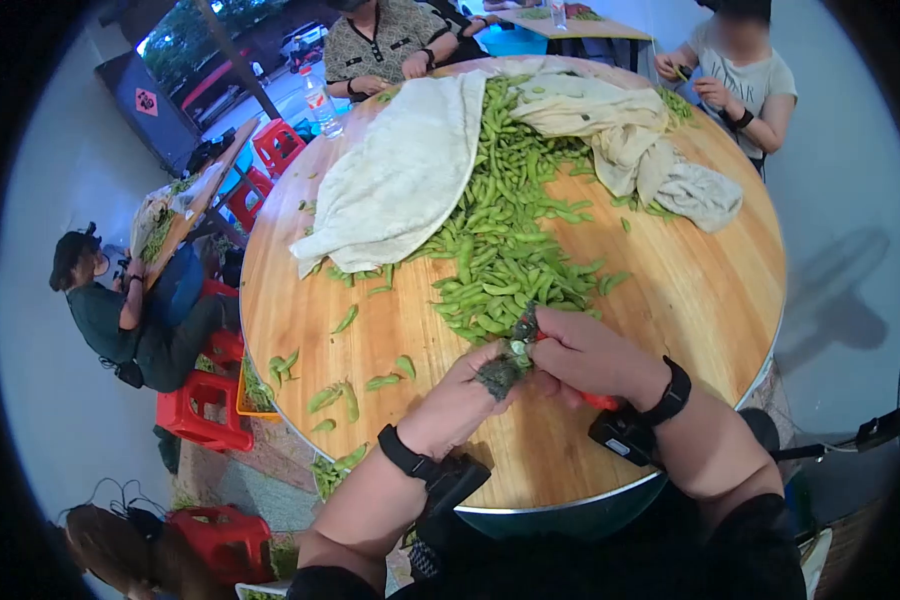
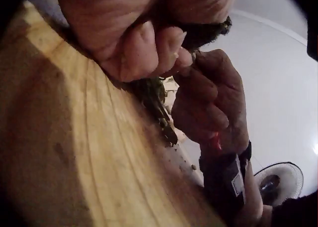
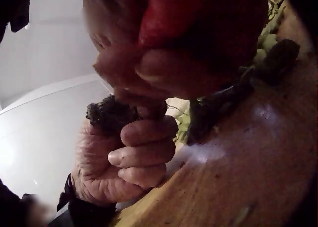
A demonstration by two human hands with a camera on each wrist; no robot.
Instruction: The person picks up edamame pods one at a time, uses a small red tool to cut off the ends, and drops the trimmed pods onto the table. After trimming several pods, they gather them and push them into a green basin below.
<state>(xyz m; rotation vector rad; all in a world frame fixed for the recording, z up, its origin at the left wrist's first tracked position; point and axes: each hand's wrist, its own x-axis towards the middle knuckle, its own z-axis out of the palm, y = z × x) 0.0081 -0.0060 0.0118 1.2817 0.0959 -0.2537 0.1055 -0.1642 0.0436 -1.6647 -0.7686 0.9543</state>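
My left hand [image 1: 467,392] and right hand [image 1: 580,355] meet over the near part of the round table, fingers curled and tips together. Between the thumbs shows a small pale green piece [image 1: 519,348], pinched by the left hand and mostly hidden. A dark grey-green, rough-textured wrap [image 1: 500,374] covers the left thumb area; in the right wrist view the dark wrap [image 3: 110,115] sticks out past that hand. The right palm grips a red thing [image 1: 598,401], whose kind I cannot tell. Just beyond the hands lies a heap of green soybean pods [image 1: 510,250].
White cloth [image 1: 395,165] and beige cloths [image 1: 630,150] partly cover the heap on the wooden table [image 1: 690,290]. Loose pods [image 1: 335,397] lie at the left. A water bottle [image 1: 320,105] stands near the far left edge. People sit around; red stools [image 1: 205,410] stand left.
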